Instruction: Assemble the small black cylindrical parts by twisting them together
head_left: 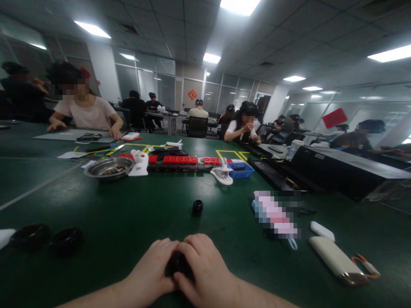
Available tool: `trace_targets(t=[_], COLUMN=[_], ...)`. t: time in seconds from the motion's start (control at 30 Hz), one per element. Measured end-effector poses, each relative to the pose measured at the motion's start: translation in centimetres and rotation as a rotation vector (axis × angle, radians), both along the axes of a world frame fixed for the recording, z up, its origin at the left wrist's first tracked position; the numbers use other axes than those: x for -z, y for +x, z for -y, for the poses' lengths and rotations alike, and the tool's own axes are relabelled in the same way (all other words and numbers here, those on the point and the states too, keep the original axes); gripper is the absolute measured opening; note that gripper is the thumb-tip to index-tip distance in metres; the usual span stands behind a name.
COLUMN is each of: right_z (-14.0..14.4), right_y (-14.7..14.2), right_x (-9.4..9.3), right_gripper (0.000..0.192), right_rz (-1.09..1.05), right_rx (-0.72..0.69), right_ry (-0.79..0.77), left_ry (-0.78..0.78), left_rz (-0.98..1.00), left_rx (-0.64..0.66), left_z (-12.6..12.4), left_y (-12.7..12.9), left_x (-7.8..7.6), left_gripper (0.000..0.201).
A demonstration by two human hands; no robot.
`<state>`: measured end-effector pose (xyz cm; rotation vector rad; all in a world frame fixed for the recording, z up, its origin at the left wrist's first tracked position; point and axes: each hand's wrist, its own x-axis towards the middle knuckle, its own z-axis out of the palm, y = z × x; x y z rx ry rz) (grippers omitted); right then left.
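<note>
At the near edge of the green table, my left hand (157, 265) and my right hand (205, 269) are closed together around a dark, glossy black object (181, 263). My fingers cover most of it, so its kind cannot be made out. Just beyond them a small black ring-shaped piece (197, 208) with an open top stands on the table. Off to the left lie two larger shiny black rings, one (67, 241) nearer my left hand and another (32, 236) beside a white item at the frame's edge.
Farther back are a metal bowl (109, 168) of small brass-coloured parts, a row of red blocks (180, 159), a blue tray (240, 170) and white clips. A large black case (343, 171) and a cream power bank (337, 259) lie right. Several people sit around.
</note>
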<state>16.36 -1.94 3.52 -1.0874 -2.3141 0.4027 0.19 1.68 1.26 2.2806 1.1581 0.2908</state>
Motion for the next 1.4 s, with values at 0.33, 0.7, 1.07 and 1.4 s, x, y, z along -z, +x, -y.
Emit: trace_targets(t=[0.33, 0.7, 1.07, 1.4], right_z=[-0.4, -0.2, -0.2, 0.0], right_y=[0.1, 0.2, 0.1, -0.3], right_x=[1.3, 0.9, 0.4, 0.8], right_gripper=[0.049, 0.052, 0.055, 0.038], right_rz=[-0.067, -0.153, -0.224, -0.204], right_rx=[0.079, -0.045, -0.117, 0.094], right_ry=[0.106, 0.111, -0.073, -0.121], left_ry=[-0.003, 0.034, 0.037, 0.082], left_rz=[0.037, 0.037, 0.023, 0.042], left_rx=[-0.003, -0.017, -0.028, 0.005], left_z=[-0.2, 0.0, 0.3, 0.2], left_y=[-0.3, -0.3, -0.2, -0.3], left_x=[0.1, 0.2, -0.2, -0.2], left_gripper=[0.035, 0.033, 0.028, 0.036])
